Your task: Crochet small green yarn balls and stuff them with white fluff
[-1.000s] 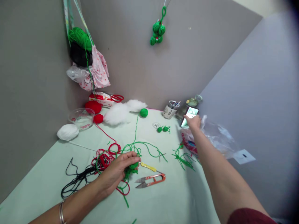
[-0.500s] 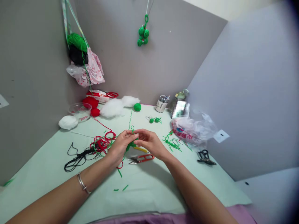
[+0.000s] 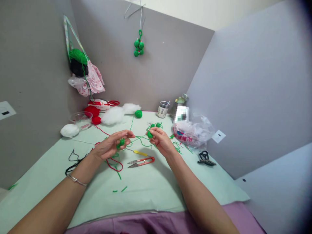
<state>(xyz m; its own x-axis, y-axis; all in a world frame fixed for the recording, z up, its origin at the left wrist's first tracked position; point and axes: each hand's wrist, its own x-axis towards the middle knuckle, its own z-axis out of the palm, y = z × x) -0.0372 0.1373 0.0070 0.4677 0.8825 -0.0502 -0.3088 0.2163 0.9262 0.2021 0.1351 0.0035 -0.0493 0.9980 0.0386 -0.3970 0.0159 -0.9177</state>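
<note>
Above the table (image 3: 156,191), the right hand (image 3: 161,140) pinches a green ball (image 3: 149,134).

- I see bright green on the small ball (image 3: 149,134) and the yarn piece (image 3: 121,142).
- My view gives the slim tool (image 3: 140,152) a yellow handle.
- Snips (image 3: 144,160): orange handles, grey blades.
- I make out red dots on the pink cloth bag (image 3: 96,76).
- Tablecloth (image 3: 156,191): pale mint green.

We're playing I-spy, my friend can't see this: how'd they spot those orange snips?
Over the pale green tabletop, find the gap between the left hand and right hand. Just nearer the person lie the snips. Unlike the thin yellow-handled tool beside them, they have an orange handle and two pointed gray blades.
</note>
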